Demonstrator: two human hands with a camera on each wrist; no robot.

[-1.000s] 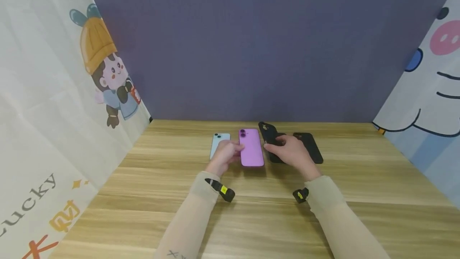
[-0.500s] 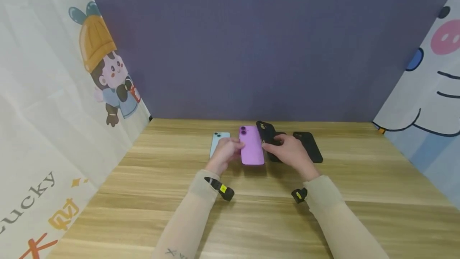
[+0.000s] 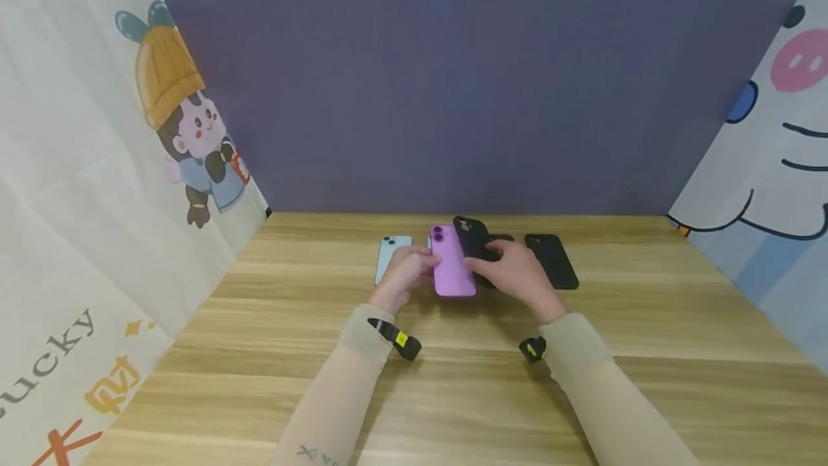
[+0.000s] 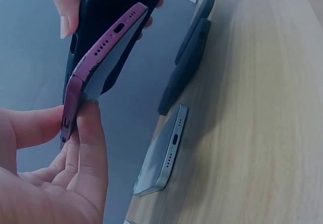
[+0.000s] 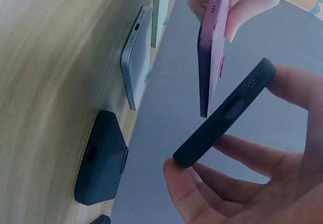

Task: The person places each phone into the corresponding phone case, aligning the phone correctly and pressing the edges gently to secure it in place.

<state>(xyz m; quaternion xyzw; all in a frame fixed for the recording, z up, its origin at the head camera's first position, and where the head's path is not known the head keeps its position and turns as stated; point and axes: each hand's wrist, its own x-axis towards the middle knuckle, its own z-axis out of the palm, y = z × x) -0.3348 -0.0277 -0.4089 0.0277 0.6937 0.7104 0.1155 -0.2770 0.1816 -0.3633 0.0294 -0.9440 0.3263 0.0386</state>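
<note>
Between thumb and fingers, my left hand (image 3: 406,275) pinches a purple phone (image 3: 453,268) by its left edge, with the camera side up. My right hand (image 3: 517,270) holds a black phone case (image 3: 471,236), gripped across its width in the right wrist view. In that view the tilted case comes right up to the phone's long side. The case's upper left edge overlaps the phone in the head view. Both are raised above the table, and the left wrist view shows the phone's port end (image 4: 119,28) in front of the case's dark inside.
A light blue phone (image 3: 392,254) lies beside my left hand. The right wrist view shows another pale phone (image 5: 136,57) near it. One black case (image 3: 553,261) lies at the right, another (image 5: 101,158) under my right hand. A dark panel (image 3: 414,85) stands behind the wooden table (image 3: 466,394).
My right hand has brought the black case left, closing the gap so it overlaps the purple phone's right side. My left hand and the phone have hardly moved.
</note>
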